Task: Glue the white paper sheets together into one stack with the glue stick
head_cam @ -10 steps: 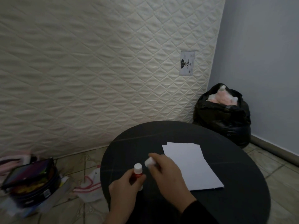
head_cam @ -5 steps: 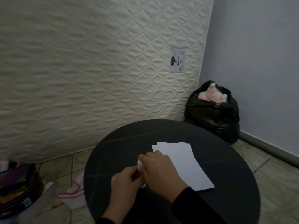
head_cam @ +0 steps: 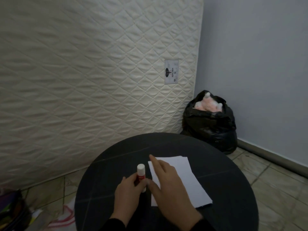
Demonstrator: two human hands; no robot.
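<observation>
A red glue stick with its white cap on stands upright in my left hand, whose fingers wrap its lower half. Just right of it lie the white paper sheets, stacked slightly askew on the round black table. My right hand rests flat on the left part of the sheets, fingers spread, index finger pointing toward the far corner. It hides the near left portion of the paper.
A quilted cream mattress leans upright behind the table. A black rubbish bag with pink and white stuff sits in the corner by the blue wall. A dark bag and a white plastic bag lie on the tiled floor at left.
A second ago my right hand held the white cap off the glue stick. It pressed the cap on, let go and moved right onto the paper sheets. My left hand kept the stick.
</observation>
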